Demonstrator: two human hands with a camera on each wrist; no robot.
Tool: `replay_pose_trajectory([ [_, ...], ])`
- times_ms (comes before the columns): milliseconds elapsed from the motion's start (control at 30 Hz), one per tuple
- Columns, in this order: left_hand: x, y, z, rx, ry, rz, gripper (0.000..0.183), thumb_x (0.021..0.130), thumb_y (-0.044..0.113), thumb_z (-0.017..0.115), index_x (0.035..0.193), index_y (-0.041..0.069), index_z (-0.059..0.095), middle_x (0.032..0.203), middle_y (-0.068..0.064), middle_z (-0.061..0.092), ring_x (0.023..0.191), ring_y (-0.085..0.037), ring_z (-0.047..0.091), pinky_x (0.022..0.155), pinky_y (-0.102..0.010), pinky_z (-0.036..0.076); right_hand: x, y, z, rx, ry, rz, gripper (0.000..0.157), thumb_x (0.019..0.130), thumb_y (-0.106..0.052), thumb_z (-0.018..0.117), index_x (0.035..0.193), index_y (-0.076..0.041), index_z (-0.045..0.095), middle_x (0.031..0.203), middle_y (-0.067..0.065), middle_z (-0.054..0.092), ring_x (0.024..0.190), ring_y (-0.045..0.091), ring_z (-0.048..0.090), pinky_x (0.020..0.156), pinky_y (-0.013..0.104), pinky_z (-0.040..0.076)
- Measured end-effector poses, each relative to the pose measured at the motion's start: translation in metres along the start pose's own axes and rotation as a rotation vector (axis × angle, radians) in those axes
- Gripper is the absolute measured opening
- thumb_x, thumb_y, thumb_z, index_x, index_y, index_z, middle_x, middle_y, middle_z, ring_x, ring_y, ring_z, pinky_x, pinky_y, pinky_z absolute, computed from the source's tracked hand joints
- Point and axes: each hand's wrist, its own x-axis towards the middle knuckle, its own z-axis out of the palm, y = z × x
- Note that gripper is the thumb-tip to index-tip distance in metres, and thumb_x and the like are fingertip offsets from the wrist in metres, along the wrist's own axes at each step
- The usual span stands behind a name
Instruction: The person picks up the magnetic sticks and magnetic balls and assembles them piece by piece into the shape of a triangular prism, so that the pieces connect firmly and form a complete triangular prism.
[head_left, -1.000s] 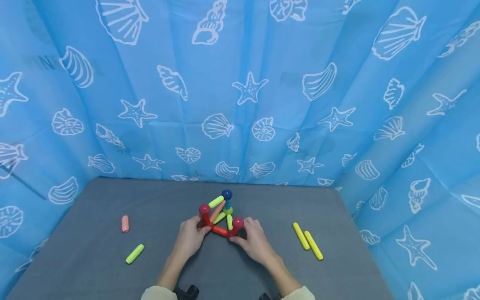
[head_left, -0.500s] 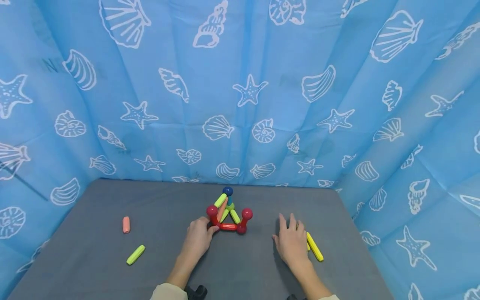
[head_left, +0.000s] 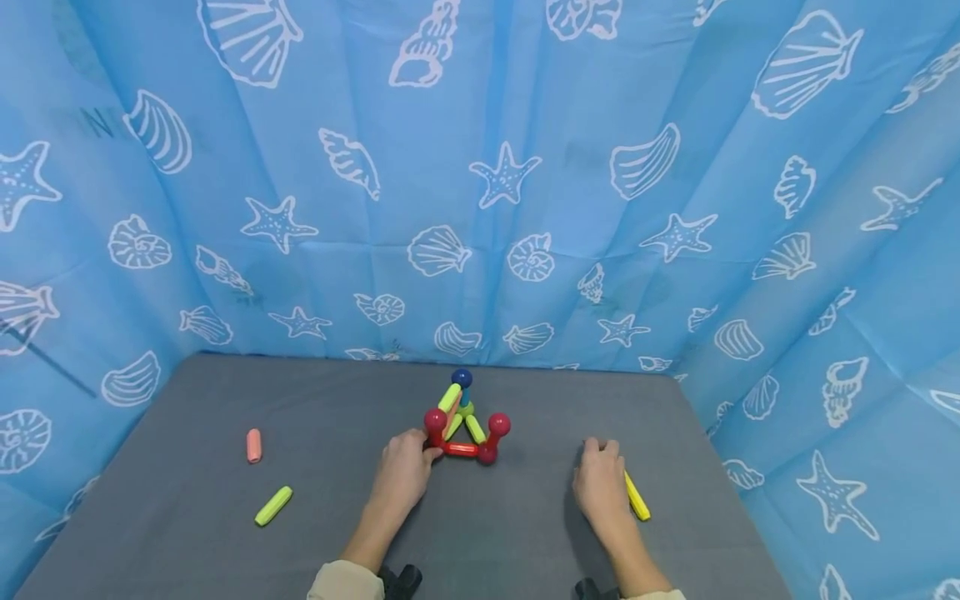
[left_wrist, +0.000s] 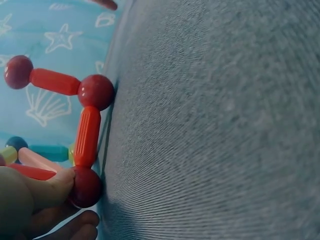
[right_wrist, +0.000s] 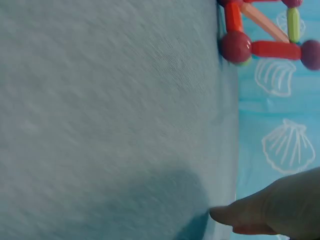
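Cuffs: cream fabric sleeve ends (head_left: 347, 581) at both wrists, a black wrist device (head_left: 402, 581) beside the left one.
Lime stick: a lime-green faceted rod (head_left: 273, 506) lying between 8 and 9 o'clock of the left hand, well apart from it.
Yellow stick: a bright yellow faceted rod (head_left: 637, 497) just beside the right hand, between 3 and 4 o'clock of it.
Right hand: reaching down (head_left: 602, 482) with fingertips low at the grey cloth-covered worktop (head_left: 517, 533); whether it holds anything cannot be told.
Left hand: thumb and fingers (head_left: 403, 468) pinch a glossy dark-red ball (left_wrist: 87, 187) at the frame's near-left base corner.
Pink stick: a short salmon-pink rod (head_left: 254, 446) near 9 o'clock of the left hand, well apart.
Frame: a ball-and-rod construction (head_left: 461, 449) at 2 o'clock of the left hand, touching it; red rods and crimson balls in front, lime rods running back, a dark-blue ball (head_left: 461, 379) topping the rear post.
Curtain: light-blue fabric (head_left: 570, 200) printed with white shells and starfish, behind the worktop.
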Motion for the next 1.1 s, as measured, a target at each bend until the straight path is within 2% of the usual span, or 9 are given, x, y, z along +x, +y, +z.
replay_pose_trajectory([
  [200,0.0,-0.003,0.0,-0.033,-0.014,0.004,0.015,0.086,0.021,0.082,0.086,0.01,0.072,0.077,-0.002,0.065,0.064,-0.013,0.053,0.059,-0.032,0.044,0.006,0.012,-0.021,0.056,-0.105,0.117,0.04,0.088,-0.001,0.074,0.124,0.011,0.06,0.118,0.036,0.056,0.105,0.051,0.059,0.088,0.059,0.05],
  [400,0.001,-0.005,-0.002,-0.029,-0.015,-0.003,0.016,0.087,0.022,0.082,0.092,0.01,0.074,0.082,-0.002,0.067,0.068,-0.014,0.056,0.061,-0.035,0.048,0.003,0.018,-0.023,0.06,-0.171,0.141,0.04,0.087,-0.004,0.077,0.12,0.011,0.061,0.108,0.029,0.063,0.099,0.044,0.062,0.085,0.056,0.052],
  [567,0.002,-0.005,-0.003,-0.021,-0.017,-0.006,0.017,0.086,0.022,0.082,0.094,0.009,0.074,0.082,-0.002,0.068,0.069,-0.014,0.057,0.062,-0.035,0.049,0.002,0.007,-0.012,0.147,-0.149,0.035,0.04,0.085,-0.001,0.077,0.121,0.007,0.063,0.103,0.02,0.068,0.093,0.033,0.067,0.08,0.048,0.056],
  [667,0.002,-0.005,-0.003,-0.017,-0.025,-0.006,0.016,0.086,0.022,0.082,0.092,0.009,0.073,0.08,-0.002,0.066,0.067,-0.013,0.055,0.061,-0.034,0.047,0.009,-0.009,-0.014,0.258,-0.101,-0.04,0.04,0.086,-0.004,0.078,0.124,0.002,0.065,0.105,0.013,0.067,0.093,0.024,0.066,0.08,0.041,0.056],
  [800,0.001,-0.004,-0.002,-0.016,-0.021,-0.009,0.016,0.087,0.022,0.082,0.088,0.01,0.071,0.078,-0.002,0.064,0.066,-0.014,0.053,0.06,-0.033,0.045,0.025,-0.043,-0.029,0.457,0.033,-0.138,0.035,0.09,-0.011,0.078,0.122,-0.004,0.067,0.106,0.008,0.065,0.093,0.018,0.065,0.079,0.034,0.058],
  [900,0.0,-0.004,-0.002,-0.016,-0.001,-0.01,0.016,0.086,0.022,0.083,0.087,0.01,0.072,0.078,-0.002,0.065,0.066,-0.015,0.055,0.061,-0.035,0.047,0.035,-0.072,-0.038,0.593,0.139,-0.214,0.03,0.09,-0.015,0.079,0.117,-0.007,0.068,0.104,0.006,0.067,0.089,0.017,0.067,0.075,0.027,0.059],
  [967,0.0,-0.003,-0.001,-0.016,0.008,-0.009,0.016,0.085,0.022,0.083,0.087,0.01,0.072,0.078,-0.002,0.066,0.066,-0.015,0.056,0.061,-0.035,0.048,0.04,-0.089,-0.039,0.655,0.171,-0.261,0.027,0.091,-0.016,0.078,0.114,-0.007,0.068,0.101,0.006,0.067,0.086,0.016,0.068,0.073,0.023,0.058],
  [1100,0.0,-0.002,0.0,-0.006,0.01,0.001,0.017,0.085,0.022,0.083,0.084,0.01,0.071,0.077,-0.002,0.066,0.065,-0.015,0.056,0.06,-0.036,0.048,0.045,-0.113,-0.033,0.68,0.181,-0.354,0.025,0.091,-0.017,0.078,0.112,-0.009,0.069,0.098,0.003,0.066,0.084,0.013,0.067,0.073,0.023,0.058],
])
